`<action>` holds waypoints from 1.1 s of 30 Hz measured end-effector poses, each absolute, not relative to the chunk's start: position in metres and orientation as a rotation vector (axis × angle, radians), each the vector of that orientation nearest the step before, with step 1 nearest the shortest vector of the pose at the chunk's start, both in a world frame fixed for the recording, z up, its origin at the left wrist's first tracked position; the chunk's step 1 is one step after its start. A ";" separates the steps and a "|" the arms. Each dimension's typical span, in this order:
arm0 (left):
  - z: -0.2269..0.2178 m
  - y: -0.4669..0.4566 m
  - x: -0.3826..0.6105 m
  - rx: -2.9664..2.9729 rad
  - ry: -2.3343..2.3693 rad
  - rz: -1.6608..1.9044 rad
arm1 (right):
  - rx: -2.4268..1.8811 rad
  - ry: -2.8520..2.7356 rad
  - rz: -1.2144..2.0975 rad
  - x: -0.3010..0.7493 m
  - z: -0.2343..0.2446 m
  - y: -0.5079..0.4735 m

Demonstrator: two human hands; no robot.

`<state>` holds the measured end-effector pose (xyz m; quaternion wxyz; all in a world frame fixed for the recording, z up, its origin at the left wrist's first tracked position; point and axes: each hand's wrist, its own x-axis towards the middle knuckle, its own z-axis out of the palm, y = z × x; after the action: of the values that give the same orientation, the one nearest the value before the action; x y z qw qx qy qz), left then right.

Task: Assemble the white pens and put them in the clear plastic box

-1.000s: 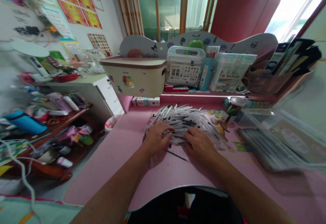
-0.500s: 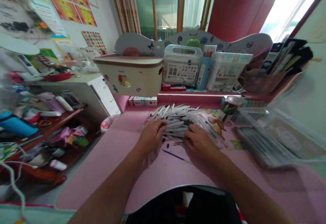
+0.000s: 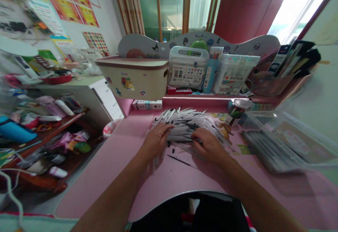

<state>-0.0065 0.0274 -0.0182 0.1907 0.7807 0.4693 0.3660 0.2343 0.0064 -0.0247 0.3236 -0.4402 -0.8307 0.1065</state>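
A loose pile of slim white and clear pen refills (image 3: 182,124), some with dark tips, lies on the pink desk (image 3: 105,175). My left hand (image 3: 157,138) is at the pile's left front edge, its thumb and fingers drawn together; what they grip is hidden. Clear strips stick out below that hand. At the right front edge, my right hand (image 3: 207,142) has its fingers curled in against the refills, and I cannot make out what is in them. Between my hands and nearer me lie a thin dark refill (image 3: 179,160) and a small black cap (image 3: 173,151).
On the right stands a clear plastic box (image 3: 287,158) with a dark stack of thin items inside. Behind it is a jar (image 3: 237,110). A lidded cream bin (image 3: 134,80), marker cases (image 3: 188,68) and a pen holder (image 3: 274,82) line the shelf at the back.
Both hands stay at the pile's front edge with small finger movements. The thin pieces in front of my right hand have shifted slightly. The camera view has turned a little.
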 end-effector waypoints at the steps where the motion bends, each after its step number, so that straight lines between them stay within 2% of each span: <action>1: -0.017 0.028 -0.007 2.195 1.320 1.032 | -1.141 -2.094 0.346 0.235 -0.022 0.007; 4: -0.014 0.027 -0.008 2.183 1.333 1.038 | -1.146 -1.847 0.448 0.238 -0.017 0.006; 7: -0.011 0.027 -0.008 2.167 1.349 1.043 | -1.174 -1.761 0.412 0.239 -0.015 0.006; 15: -0.011 0.029 -0.010 2.178 1.386 1.051 | -1.247 -1.848 0.221 0.241 -0.017 0.009; 33: -0.010 0.030 -0.014 2.392 1.244 1.011 | -1.256 -2.066 0.032 0.245 -0.016 0.008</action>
<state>-0.0141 0.0297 -0.0097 0.1309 0.8236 0.4283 0.3480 0.2453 0.0084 -0.0161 0.3540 -0.4858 -0.7990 0.0125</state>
